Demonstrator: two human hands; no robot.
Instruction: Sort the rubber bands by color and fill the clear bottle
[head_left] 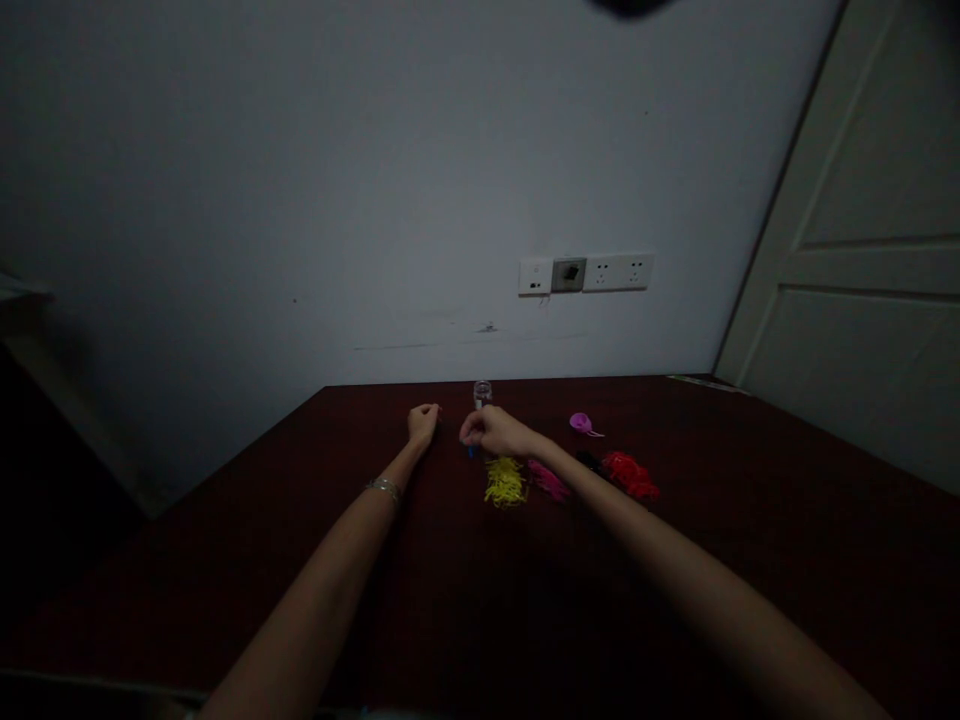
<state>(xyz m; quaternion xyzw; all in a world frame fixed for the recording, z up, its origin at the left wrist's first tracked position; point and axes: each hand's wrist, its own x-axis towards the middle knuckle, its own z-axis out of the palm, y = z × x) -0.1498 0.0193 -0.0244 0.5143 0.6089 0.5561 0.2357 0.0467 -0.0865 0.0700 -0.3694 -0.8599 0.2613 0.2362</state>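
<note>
My left hand (pixel 424 424) is closed near the middle of the table, fingers curled together; a tiny reddish spot shows at its fingertips, too small to name. To its right, my right hand (pixel 496 432) reaches across with fingertips pinched. Just below those fingertips is a small blue piece (pixel 471 452); whether they touch it I cannot tell. Behind the right hand stands a clear jar (pixel 483 388), its lower part hidden. Under the right wrist and forearm lie a pile of yellow strips (pixel 505 483) and a pile of pink strips (pixel 549 481), the latter partly covered.
Beyond the right forearm are red strips (pixel 630 474), a black bundle (pixel 590 461) and a purple funnel-like cup (pixel 580 423). The dark red table (pixel 420 620) meets a pale wall with sockets (pixel 616 272). A white door (pixel 862 250) stands at the right.
</note>
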